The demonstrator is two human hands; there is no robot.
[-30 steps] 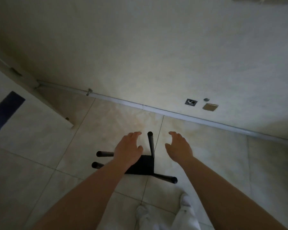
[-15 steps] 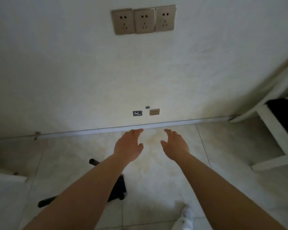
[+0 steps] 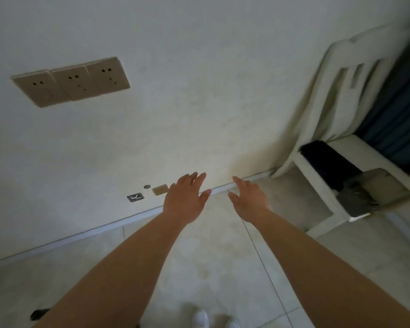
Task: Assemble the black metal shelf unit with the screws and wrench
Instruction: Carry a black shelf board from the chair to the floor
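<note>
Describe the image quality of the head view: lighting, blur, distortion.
Head view: dim, uneven light, with a warmer bright patch on the wall just above the open left hand and right hand; motion blur smears the white chair and the dark things on its seat at right; wide-angle distortion tilts the wall sockets and bends the baseboard.

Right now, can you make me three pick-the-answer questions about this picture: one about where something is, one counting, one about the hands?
1. Where is the white wooden chair?
A. right, by the wall
B. far left
C. between the arms

2. How many beige wall socket plates sit side by side?
A. one
B. three
C. five

3. What are the left hand and right hand doing?
A. gripping a wrench
B. making fists
C. spread, holding nothing

Answers: 1 A, it leans at the right edge; 2 B, three plates join in a row; 3 C, fingers are straight and bare.
</note>
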